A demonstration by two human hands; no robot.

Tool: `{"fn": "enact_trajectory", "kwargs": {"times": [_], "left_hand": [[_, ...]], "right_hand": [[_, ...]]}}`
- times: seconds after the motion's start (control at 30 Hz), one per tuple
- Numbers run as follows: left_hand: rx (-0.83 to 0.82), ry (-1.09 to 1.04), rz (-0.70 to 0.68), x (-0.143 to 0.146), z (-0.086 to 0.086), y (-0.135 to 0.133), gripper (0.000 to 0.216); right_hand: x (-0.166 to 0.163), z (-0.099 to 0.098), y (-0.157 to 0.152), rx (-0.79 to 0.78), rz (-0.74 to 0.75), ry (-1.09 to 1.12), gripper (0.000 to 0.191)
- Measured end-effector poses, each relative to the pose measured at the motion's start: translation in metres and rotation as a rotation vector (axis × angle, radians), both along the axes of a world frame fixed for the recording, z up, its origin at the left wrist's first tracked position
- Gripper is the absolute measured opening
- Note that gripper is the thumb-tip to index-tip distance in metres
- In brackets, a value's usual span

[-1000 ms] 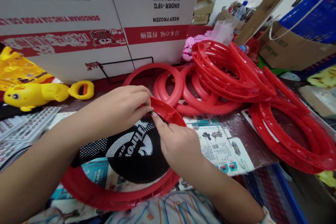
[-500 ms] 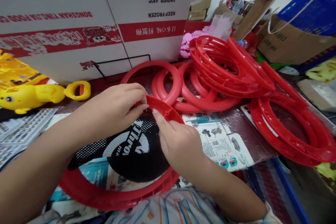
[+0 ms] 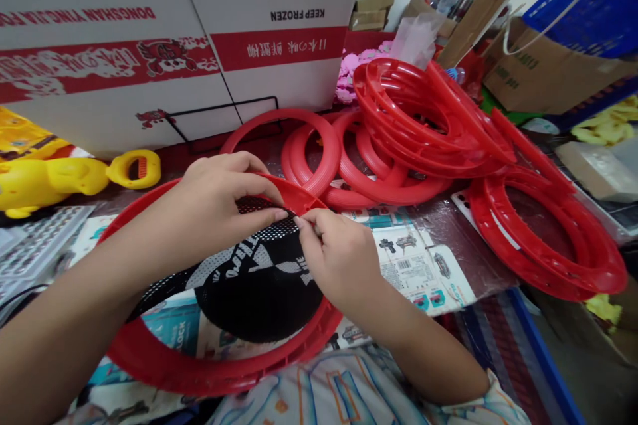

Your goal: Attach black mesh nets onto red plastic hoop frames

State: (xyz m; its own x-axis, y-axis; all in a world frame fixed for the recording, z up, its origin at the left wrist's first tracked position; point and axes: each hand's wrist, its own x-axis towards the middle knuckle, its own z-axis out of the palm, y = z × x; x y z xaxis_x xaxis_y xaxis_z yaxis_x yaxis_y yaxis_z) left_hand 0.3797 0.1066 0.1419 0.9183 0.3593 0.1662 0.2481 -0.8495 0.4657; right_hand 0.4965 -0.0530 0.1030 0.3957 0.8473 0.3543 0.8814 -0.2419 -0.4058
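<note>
A large red plastic ring [image 3: 199, 372] lies in front of me on printed cardboard. Inside it is a black mesh fabric [image 3: 259, 309] with white lettering, partly loose from the ring's near side. My left hand [image 3: 232, 189] comes over the ring from the left, its thumb and fingers pinching the mesh edge close to the far rim. Right beside it, my right hand [image 3: 341, 252] pinches the same edge between thumb and forefinger. The fingertips of both hands nearly touch. My left forearm hides part of the ring's left side.
Behind the hands lie several thick red rings [image 3: 314, 153]. A stack of glossy red frames [image 3: 433, 133] and more red frames [image 3: 548, 239] sit to the right. A white carton [image 3: 279, 86] stands at the back, with a yellow toy [image 3: 60, 179] at left.
Both hands have drawn the mesh edge slightly back from the far rim. The right forefinger, earlier stretched against the rim, now bends into a pinch. The view has shifted slightly.
</note>
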Motion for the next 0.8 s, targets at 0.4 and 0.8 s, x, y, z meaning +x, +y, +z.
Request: {"fn": "enact_trajectory", "kwargs": {"times": [0.4, 0.8], "left_hand": [[0.009, -0.018, 0.065, 0.0076, -0.0006, -0.0053, 0.028], [0.04, -0.033, 0.095, 0.0086, -0.0006, -0.0096, 0.027]], "right_hand": [[0.0038, 0.0014, 0.0011, 0.021, -0.042, -0.007, 0.019], [0.0049, -0.0017, 0.0006, 0.04, -0.056, 0.031, 0.017]]}}
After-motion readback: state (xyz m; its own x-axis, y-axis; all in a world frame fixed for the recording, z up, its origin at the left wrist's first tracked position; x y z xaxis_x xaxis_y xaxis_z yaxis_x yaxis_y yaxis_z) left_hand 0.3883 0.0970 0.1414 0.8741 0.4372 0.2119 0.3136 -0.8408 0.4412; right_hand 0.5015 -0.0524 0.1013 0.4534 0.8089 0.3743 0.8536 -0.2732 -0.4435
